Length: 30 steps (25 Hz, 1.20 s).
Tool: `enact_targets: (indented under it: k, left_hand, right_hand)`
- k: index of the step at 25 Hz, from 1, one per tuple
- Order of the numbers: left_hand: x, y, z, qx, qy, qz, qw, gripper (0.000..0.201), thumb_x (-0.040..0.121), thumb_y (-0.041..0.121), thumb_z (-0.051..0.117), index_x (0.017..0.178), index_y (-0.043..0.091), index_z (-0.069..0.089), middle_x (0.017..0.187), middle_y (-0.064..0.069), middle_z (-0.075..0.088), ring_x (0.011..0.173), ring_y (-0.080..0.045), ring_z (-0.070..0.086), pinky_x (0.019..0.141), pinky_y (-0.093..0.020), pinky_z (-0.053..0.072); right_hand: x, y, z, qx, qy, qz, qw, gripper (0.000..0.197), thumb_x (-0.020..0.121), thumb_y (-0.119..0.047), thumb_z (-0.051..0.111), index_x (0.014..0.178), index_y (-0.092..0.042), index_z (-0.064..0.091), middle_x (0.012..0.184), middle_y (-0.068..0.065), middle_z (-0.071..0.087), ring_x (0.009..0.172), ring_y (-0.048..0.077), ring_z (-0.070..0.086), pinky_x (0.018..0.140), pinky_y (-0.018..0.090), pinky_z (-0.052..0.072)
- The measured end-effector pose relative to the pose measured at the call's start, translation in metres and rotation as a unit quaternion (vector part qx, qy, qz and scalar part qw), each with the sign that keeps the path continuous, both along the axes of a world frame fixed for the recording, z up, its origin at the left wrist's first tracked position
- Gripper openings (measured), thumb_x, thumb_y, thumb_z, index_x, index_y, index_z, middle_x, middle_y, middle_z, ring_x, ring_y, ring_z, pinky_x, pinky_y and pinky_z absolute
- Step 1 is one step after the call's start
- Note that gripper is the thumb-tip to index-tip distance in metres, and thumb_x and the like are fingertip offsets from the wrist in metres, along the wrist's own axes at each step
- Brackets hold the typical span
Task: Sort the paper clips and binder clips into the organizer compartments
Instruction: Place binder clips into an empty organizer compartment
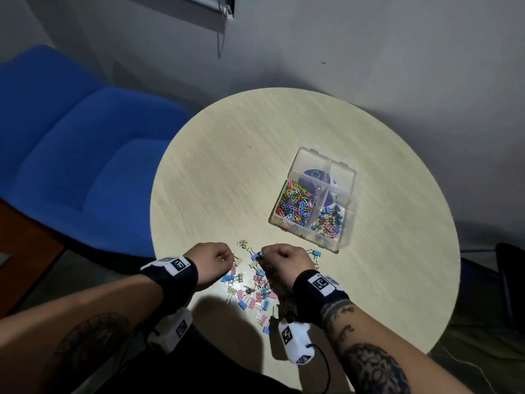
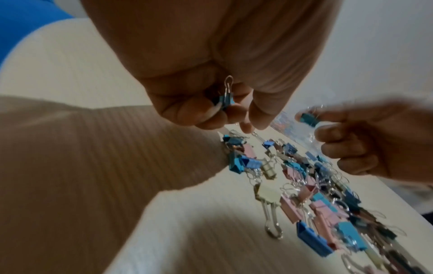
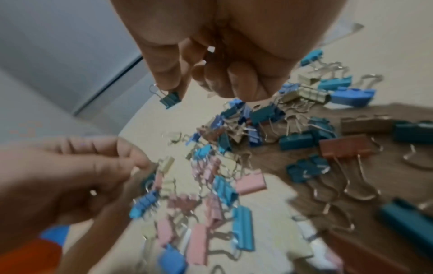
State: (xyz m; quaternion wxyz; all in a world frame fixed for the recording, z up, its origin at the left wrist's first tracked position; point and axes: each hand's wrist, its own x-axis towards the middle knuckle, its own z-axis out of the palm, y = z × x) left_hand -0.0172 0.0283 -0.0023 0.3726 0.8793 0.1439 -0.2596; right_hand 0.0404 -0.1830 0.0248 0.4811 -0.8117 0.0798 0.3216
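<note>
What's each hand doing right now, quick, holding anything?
Left hand: fingers curled, pinching a small blue binder clip.
Right hand: fingers curled, pinching a small teal binder clip at the fingertips.

blue chair, grey wall

Table: pale beige, faint wood grain. Chair: bright blue. Organizer: clear plastic. Paper clips inside: mixed pink, yellow, green, blue, orange. Loose binder clips: pastel pink, light blue, darker blue, cream, silver wire handles. Wrist bands: black, with white tags bearing black square patterns. Wall: grey-white.
</note>
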Motion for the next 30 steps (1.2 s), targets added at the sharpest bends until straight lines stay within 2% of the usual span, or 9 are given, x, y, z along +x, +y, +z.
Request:
enact_targets:
  k: [4, 6, 8, 12, 15, 18, 22, 27, 30]
  left_hand:
    - [0.010, -0.016, 0.000, 0.019, 0.005, -0.072, 0.997, 0.012, 0.077, 0.043, 0.066, 0.088, 0.039, 0.063, 0.075, 0.011, 0.062, 0.074, -0.006, 0.060, 0.066, -0.022, 0.045]
    - [0.015, -0.025, 0.001, 0.035, 0.003, -0.128, 0.991, 0.027, 0.073, 0.048, 0.067, 0.097, 0.036, 0.065, 0.075, 0.010, 0.062, 0.074, -0.007, 0.061, 0.066, -0.023, 0.047]
    - [0.022, -0.038, 0.002, 0.061, -0.018, -0.194, 0.979, 0.036, 0.076, 0.048, 0.068, 0.108, 0.033, 0.066, 0.084, 0.012, 0.062, 0.081, -0.009, 0.060, 0.067, -0.024, 0.043]
    - [0.033, -0.057, 0.000, 0.107, -0.066, -0.264, 0.956, 0.035, 0.088, 0.046, 0.063, 0.122, 0.038, 0.064, 0.116, 0.011, 0.064, 0.109, -0.013, 0.059, 0.087, -0.024, 0.045]
    - [0.037, -0.059, -0.002, 0.132, -0.062, -0.301, 0.943, 0.027, 0.089, 0.045, 0.061, 0.114, 0.037, 0.065, 0.113, 0.011, 0.063, 0.107, -0.015, 0.058, 0.089, -0.029, 0.048]
    - [0.042, -0.056, 0.000, 0.120, -0.048, -0.302, 0.944, 0.013, 0.084, 0.040, 0.066, 0.090, 0.030, 0.061, 0.093, 0.011, 0.061, 0.091, -0.014, 0.057, 0.077, -0.027, 0.047]
    - [0.047, -0.045, 0.011, 0.085, -0.037, -0.270, 0.959, 0.019, 0.082, 0.038, 0.071, 0.073, 0.026, 0.060, 0.075, 0.010, 0.064, 0.073, -0.009, 0.059, 0.065, -0.025, 0.045]
    - [0.045, -0.031, 0.013, 0.047, -0.020, -0.237, 0.970, 0.017, 0.085, 0.037, 0.070, 0.074, 0.026, 0.062, 0.074, 0.010, 0.067, 0.069, -0.003, 0.059, 0.064, -0.022, 0.045]
    - [0.041, -0.035, 0.014, 0.034, -0.052, -0.210, 0.976, 0.016, 0.096, 0.033, 0.058, 0.083, 0.023, 0.057, 0.086, 0.009, 0.060, 0.077, -0.009, 0.055, 0.070, -0.025, 0.042]
  right_hand:
    - [0.012, -0.021, 0.000, 0.021, 0.042, -0.073, 0.996, 0.020, 0.099, -0.021, 0.056, 0.098, -0.009, 0.072, 0.079, -0.001, 0.068, 0.071, 0.015, 0.056, 0.057, 0.017, 0.044]
    - [0.010, -0.029, -0.005, 0.057, 0.104, -0.129, 0.985, 0.020, 0.096, -0.020, 0.051, 0.088, -0.006, 0.062, 0.067, 0.005, 0.061, 0.054, 0.018, 0.044, 0.048, 0.025, 0.035]
    - [0.005, -0.040, -0.005, 0.134, 0.187, -0.231, 0.945, 0.016, 0.091, -0.021, 0.050, 0.083, -0.007, 0.050, 0.061, 0.009, 0.060, 0.043, 0.016, 0.028, 0.040, 0.020, 0.023]
    - [-0.002, -0.069, -0.003, 0.209, 0.231, -0.306, 0.900, 0.009, 0.086, -0.013, 0.050, 0.081, -0.006, 0.047, 0.080, 0.015, 0.070, 0.037, 0.010, 0.028, 0.035, 0.014, 0.017]
    - [-0.007, -0.089, -0.001, 0.244, 0.251, -0.316, 0.882, 0.017, 0.084, -0.013, 0.047, 0.071, -0.003, 0.052, 0.077, 0.020, 0.065, 0.034, 0.008, 0.024, 0.034, 0.013, 0.015]
    - [-0.013, -0.102, 0.000, 0.250, 0.254, -0.320, 0.878, 0.029, 0.085, -0.016, 0.045, 0.072, 0.002, 0.063, 0.073, 0.019, 0.058, 0.034, 0.008, 0.022, 0.037, 0.013, 0.012]
    - [-0.019, -0.107, -0.007, 0.240, 0.248, -0.326, 0.880, 0.028, 0.085, -0.025, 0.050, 0.065, -0.006, 0.055, 0.059, 0.007, 0.038, 0.038, 0.010, 0.017, 0.039, 0.015, 0.010]
    - [-0.022, -0.097, -0.017, 0.210, 0.233, -0.315, 0.896, 0.028, 0.085, -0.034, 0.054, 0.064, -0.017, 0.048, 0.058, 0.000, 0.031, 0.044, 0.013, 0.016, 0.040, 0.018, 0.011]
    - [-0.023, -0.088, -0.018, 0.215, 0.220, -0.346, 0.886, 0.031, 0.098, -0.038, 0.052, 0.075, -0.018, 0.056, 0.059, -0.004, 0.038, 0.046, 0.011, 0.022, 0.039, 0.018, 0.013]
